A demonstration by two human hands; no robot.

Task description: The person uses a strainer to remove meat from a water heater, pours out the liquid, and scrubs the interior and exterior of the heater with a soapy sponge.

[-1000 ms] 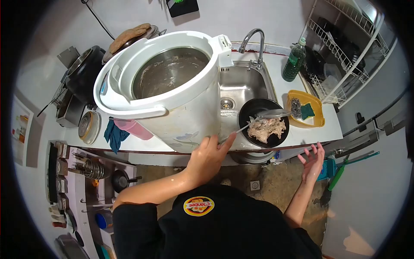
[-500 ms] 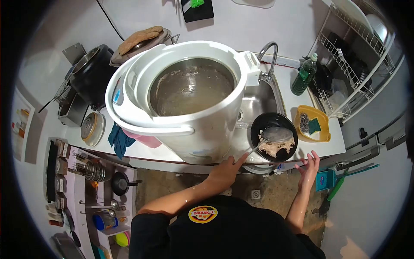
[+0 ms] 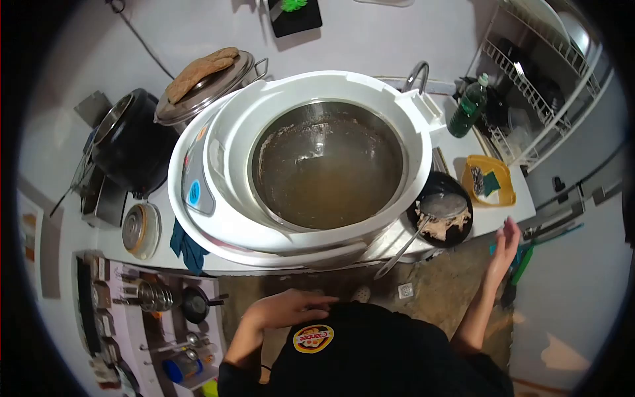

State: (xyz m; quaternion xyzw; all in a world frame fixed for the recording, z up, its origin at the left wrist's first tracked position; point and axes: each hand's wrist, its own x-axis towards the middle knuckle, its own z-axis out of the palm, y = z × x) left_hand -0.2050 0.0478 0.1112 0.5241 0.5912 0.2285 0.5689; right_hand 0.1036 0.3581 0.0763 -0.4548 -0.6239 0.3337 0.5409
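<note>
A large white electric pot (image 3: 417, 159) with a lidless metal inner bowl stands on the counter, holding cloudy brownish liquid. To its right sits a black bowl (image 3: 458, 235) with pale shredded scraps (image 3: 436, 229) in it. Across that bowl rests a long-handled metal skimmer (image 3: 444, 206), its handle jutting past the counter edge. My left hand (image 3: 291, 308) is held in front of my torso, empty, with fingers stretched out. Out to the right, beyond the black bowl, my right hand (image 3: 503, 255) is raised with fingers apart and nothing in it.
Behind the pot are a faucet (image 3: 417, 76) and a green bottle (image 3: 469, 106). A yellow basin (image 3: 496, 195) with sponges lies right of the bowl. At left are a black pot (image 3: 135, 142), a lidded steel pot (image 3: 225, 79) and a blue cloth (image 3: 188, 248). A dish rack (image 3: 529, 92) stands at right.
My left hand has let go of the skimmer's handle and drawn back toward my torso. My right hand has shifted slightly right. The white pot looks larger and shows more of its inside.
</note>
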